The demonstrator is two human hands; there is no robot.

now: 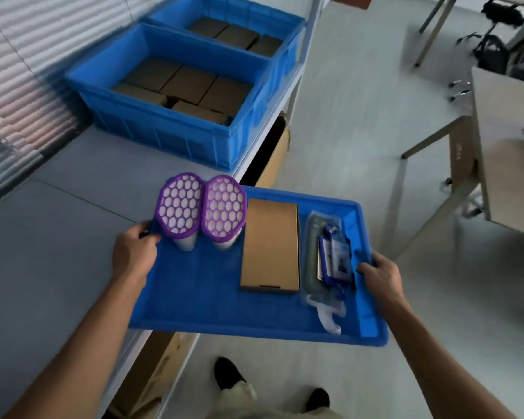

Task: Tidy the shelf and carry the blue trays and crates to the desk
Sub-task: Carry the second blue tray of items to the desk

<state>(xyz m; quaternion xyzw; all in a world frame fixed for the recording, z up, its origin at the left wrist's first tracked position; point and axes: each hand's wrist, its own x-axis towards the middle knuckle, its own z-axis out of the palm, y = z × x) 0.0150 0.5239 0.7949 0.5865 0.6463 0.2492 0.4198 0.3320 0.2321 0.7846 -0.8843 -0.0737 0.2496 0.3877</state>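
Carrying the blue tray (200, 285) away from the shelf (58, 237), it seems, with left grip (135, 252) clasped on the left rim and right grip (381, 275) clasped on the right rim. Tray partly over the shelf edge, mostly over open floor. Next, probably: keep level, as purple cups (179, 207) stand loose beside the cardboard box (271, 246), then turn right toward the tabletop (511, 176). Two blue crates (170, 137) remaining behind.
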